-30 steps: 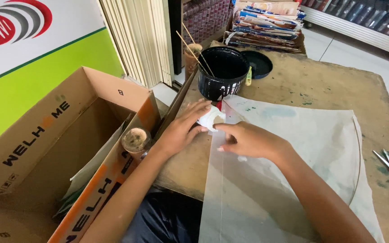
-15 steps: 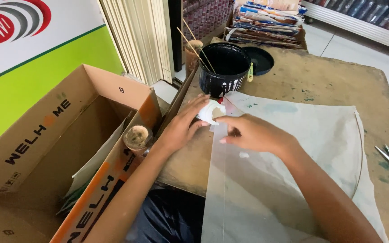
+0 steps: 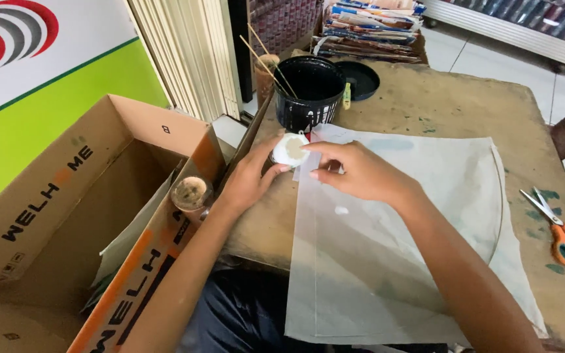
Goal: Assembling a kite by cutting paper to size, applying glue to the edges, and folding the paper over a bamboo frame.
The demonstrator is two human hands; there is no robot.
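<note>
A small round white lid (image 3: 289, 149), smudged grey-brown on its flat face, sits at the near-left corner of a pale, thin, slightly translucent sheet (image 3: 420, 216), at about 10 o'clock on the worn wooden table (image 3: 452, 104). The left hand (image 3: 246, 180) cups a small dark jar beneath the lid, fingers curled closed around it. The right hand (image 3: 354, 171) pinches the lid's rim at 3 o'clock between thumb and forefinger. The sheet is roughly fan-shaped, with a curved right edge. Just beyond, at 12 o'clock, stands a glossy black plastic bucket (image 3: 310, 95) with thin wooden sticks (image 3: 263, 59) behind it. Orange-handled scissors (image 3: 560, 229) lie at 3 o'clock, well apart. At 9 o'clock gapes an open corrugated cardboard box (image 3: 99, 216).
</note>
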